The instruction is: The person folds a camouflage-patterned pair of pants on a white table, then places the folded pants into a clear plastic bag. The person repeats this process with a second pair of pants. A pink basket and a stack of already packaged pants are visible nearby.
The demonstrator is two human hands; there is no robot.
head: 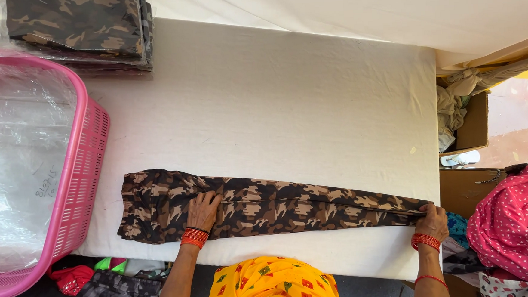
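Observation:
A long brown camouflage garment [279, 205] lies folded lengthwise along the near edge of a white padded table [286, 105]. My left hand [203, 211] rests flat on it near its wider left end, fingers spread, with red bangles on the wrist. My right hand [433, 221] pinches the narrow right end of the garment at the table's right edge; red bangles are on that wrist too.
A pink plastic basket [87, 170] with clear plastic bags stands at the left. A stack of bagged camouflage garments [83, 28] sits at the far left corner. Cardboard boxes [470, 125] and pink dotted cloth [511, 220] are at the right.

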